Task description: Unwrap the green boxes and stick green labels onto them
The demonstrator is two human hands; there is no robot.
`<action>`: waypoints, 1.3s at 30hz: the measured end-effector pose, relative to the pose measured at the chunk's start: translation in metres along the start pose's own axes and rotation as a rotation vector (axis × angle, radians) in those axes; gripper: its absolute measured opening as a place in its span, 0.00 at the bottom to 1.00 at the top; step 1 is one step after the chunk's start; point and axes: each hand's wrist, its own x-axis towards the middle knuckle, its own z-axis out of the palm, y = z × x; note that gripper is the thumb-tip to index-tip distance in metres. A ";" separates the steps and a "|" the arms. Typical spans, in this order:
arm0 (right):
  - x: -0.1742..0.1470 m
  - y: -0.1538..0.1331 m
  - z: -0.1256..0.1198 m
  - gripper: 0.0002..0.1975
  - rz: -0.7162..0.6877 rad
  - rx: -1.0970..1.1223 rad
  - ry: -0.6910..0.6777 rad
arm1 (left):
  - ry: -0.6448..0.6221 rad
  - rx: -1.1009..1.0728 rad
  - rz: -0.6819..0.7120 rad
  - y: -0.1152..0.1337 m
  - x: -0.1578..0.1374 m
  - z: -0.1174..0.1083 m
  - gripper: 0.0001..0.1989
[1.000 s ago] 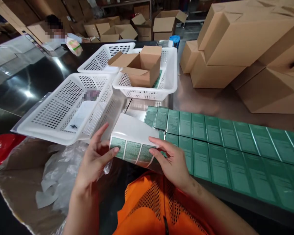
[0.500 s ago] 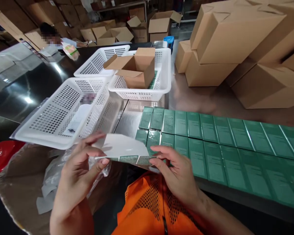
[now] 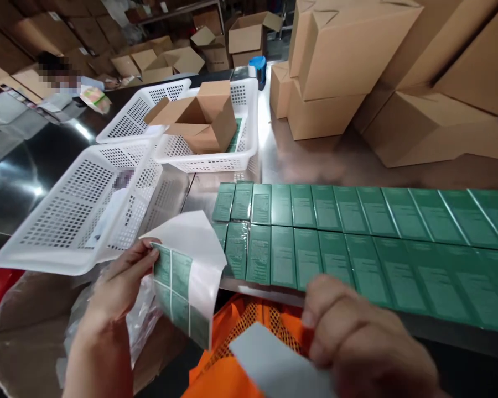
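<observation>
My left hand (image 3: 122,276) pinches the edge of a label sheet (image 3: 176,284), thumb against fingers. Green rectangular labels cover its lower left part, and the rest is bare white backing, bent and curling at the right. Closer to the camera, my right hand (image 3: 357,326) is curled and blurred by motion. A pale grey piece of paper (image 3: 280,359) with a straight edge sticks out from it, partly cut off by the frame's bottom. Beyond both hands lie two rows of green boxes (image 3: 282,254), side by side in glossy wrapping.
White perforated baskets (image 3: 72,207) stand at the left and back; one holds an open carton (image 3: 219,119). Closed cartons (image 3: 327,66) are stacked at the back right. A carton (image 3: 20,331) with clear plastic is at lower left. Another person (image 3: 62,77) is at the far left.
Both hands held the label sheet before; now my right hand is apart from it, nearer the camera, with a pale grey piece. The sheet has tilted, showing its green labels. The view has shifted.
</observation>
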 end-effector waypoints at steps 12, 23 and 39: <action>0.038 0.053 -0.059 0.14 0.819 0.179 0.065 | -0.886 0.547 0.039 0.014 -0.012 0.110 0.22; 0.022 0.074 -0.039 0.07 0.840 -0.032 0.119 | -0.782 0.606 0.132 -0.009 -0.024 0.153 0.19; 0.012 0.089 -0.027 0.04 0.739 -0.555 0.037 | -0.744 0.856 0.171 -0.013 -0.024 0.166 0.15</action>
